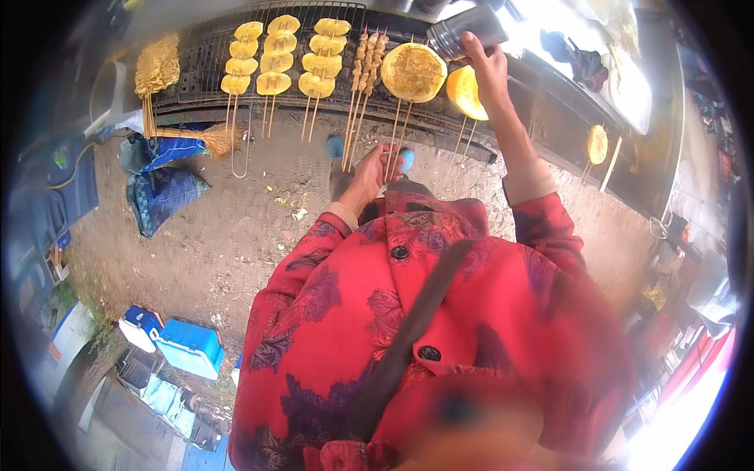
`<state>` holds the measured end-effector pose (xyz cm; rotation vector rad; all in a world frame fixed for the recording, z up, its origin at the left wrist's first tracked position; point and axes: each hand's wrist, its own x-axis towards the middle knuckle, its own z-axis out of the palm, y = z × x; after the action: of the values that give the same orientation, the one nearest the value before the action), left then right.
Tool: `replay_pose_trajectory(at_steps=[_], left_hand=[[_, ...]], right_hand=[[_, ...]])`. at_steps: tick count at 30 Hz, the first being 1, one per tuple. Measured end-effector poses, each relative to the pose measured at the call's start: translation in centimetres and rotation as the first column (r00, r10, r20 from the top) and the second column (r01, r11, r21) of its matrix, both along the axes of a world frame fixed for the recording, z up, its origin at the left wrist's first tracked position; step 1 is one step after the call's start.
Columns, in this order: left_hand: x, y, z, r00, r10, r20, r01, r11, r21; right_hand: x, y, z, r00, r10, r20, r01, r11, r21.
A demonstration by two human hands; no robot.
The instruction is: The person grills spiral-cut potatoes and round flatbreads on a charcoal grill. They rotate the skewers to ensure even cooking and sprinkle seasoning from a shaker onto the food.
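Note:
My left hand (367,174) is closed on the wooden sticks below a round, browned flatbread (414,73), which lies at the grill's near side. My right hand (490,69) grips a metal shaker (469,31), tipped sideways just above and right of that flatbread. Below the shaker is a second yellow flatbread (466,94) on two sticks, partly behind my right hand. Left of the browned one lie thin meat skewers (367,63), their sticks running down beside my left hand.
The long charcoal grill (200,78) carries several skewers of yellow half-round pieces (323,59) and a stack of flat sheets on sticks (158,64). One small skewered piece (597,144) lies far right. A blue bag (161,192) and blue cooler (190,348) are on the ground at left.

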<state>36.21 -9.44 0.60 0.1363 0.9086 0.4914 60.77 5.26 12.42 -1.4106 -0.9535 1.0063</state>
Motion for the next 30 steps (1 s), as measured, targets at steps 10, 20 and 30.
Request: replay_pose_trajectory(at_steps=[10, 20, 30], left_hand=[[-2.1, -2.9, -1.2, 0.998, 0.014, 0.055, -0.011, 0.998, -0.056], [-5.0, -3.5, -1.2, 0.988, 0.126, 0.095, -0.116, 0.988, -0.102], [-6.0, -4.2, -1.1, 0.982, 0.152, 0.110, -0.136, 0.980, -0.146]], right_hand=[[-2.6, 9.5, 7.8, 0.854, 0.253, 0.455, -0.231, 0.967, -0.105], [-9.2, 22.7, 3.9, 0.312, 0.387, 0.868, -0.367, 0.891, -0.266], [-9.4, 21.8, 3.3, 0.230, 0.402, 0.886, -0.412, 0.865, -0.285]])
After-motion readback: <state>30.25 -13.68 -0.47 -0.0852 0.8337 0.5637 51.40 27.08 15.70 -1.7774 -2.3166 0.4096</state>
